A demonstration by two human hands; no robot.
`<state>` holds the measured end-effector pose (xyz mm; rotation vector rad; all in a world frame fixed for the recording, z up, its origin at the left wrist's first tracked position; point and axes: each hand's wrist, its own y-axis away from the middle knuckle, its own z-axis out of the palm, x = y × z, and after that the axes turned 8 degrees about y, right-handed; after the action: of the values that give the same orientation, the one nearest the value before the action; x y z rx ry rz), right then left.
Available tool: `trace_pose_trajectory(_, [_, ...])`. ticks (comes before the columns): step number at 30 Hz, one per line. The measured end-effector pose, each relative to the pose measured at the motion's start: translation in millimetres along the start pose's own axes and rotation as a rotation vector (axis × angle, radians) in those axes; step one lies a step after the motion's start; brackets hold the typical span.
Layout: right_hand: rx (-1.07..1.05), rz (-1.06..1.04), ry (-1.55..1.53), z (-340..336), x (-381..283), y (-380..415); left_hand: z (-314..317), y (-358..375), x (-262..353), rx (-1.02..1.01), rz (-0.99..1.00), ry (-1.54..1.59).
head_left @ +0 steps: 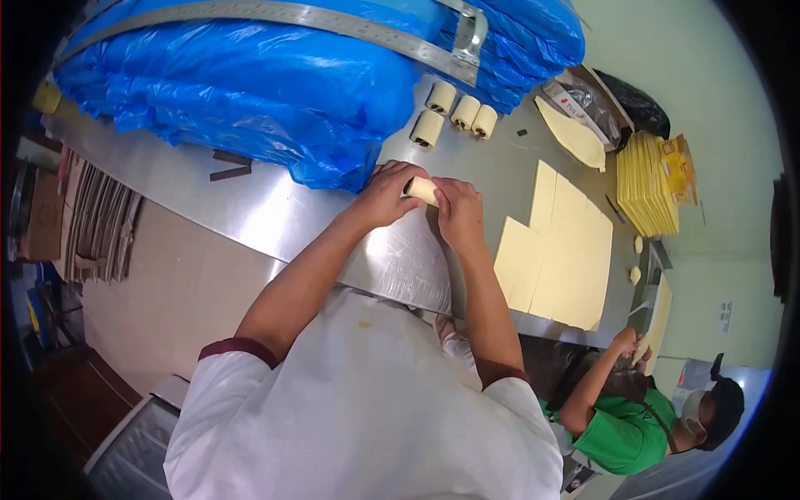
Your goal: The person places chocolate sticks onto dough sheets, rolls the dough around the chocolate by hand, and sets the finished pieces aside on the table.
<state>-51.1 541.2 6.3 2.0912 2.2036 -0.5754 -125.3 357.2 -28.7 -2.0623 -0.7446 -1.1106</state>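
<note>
A pale dough roll (422, 191) with a dark end showing lies between my two hands over the steel table. The fingers of my left hand (387, 196) are closed around its left end. My right hand (458, 212) grips the other end, with thumb and fingers bent against the dough. Beyond my hands stand several finished-looking dough rolls (427, 129) with dark filling at their ends. To my right lie flat cut dough sheets (571, 250), edge to edge. Dark brown sticks (231, 174) rest on the table to the left.
Large blue plastic-covered bundles (250, 92), with a metal ruler (333, 21) on top, fill the back left. An oval dough piece (571, 133), an open carton (596, 104) and a yellow stack (646, 183) sit back right. A co-worker in green (625, 437) handles dough at right.
</note>
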Motion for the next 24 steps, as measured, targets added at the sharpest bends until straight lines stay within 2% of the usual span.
trace_pose_trajectory(1, [-0.07, 0.01, 0.012, -1, 2, -5, 2, -1, -4, 0.004, -0.006, -0.012])
trace_pose_trajectory(4, [0.166, -0.072, -0.013, 3, -4, -29, 8, 0, -9, 0.058, -0.019, 0.002])
trace_pose_trajectory(7, [0.09, 0.033, 0.171, 18, -11, -58, 10, 0, -10, 0.095, -0.004, -0.001])
trace_pose_trajectory(10, [-0.12, 0.199, 0.169, 28, -18, -74, 14, 1, -11, 0.109, -0.047, -0.026])
trace_pose_trajectory(13, [-0.215, 0.213, 0.228, 37, -18, -70, 16, 2, -16, 0.124, -0.044, -0.005])
trace_pose_trajectory(19, [-0.257, 0.227, 0.258, 40, -20, -69, 20, 1, -20, 0.033, -0.124, 0.06])
trace_pose_trajectory(22, [-0.332, 0.244, 0.26, 41, -20, -70, 27, 28, -9, 0.334, 0.01, -0.094])
trace_pose_trajectory(24, [-0.368, 0.253, 0.279, 46, -14, -71, 14, 63, 2, 0.311, 0.022, -0.108])
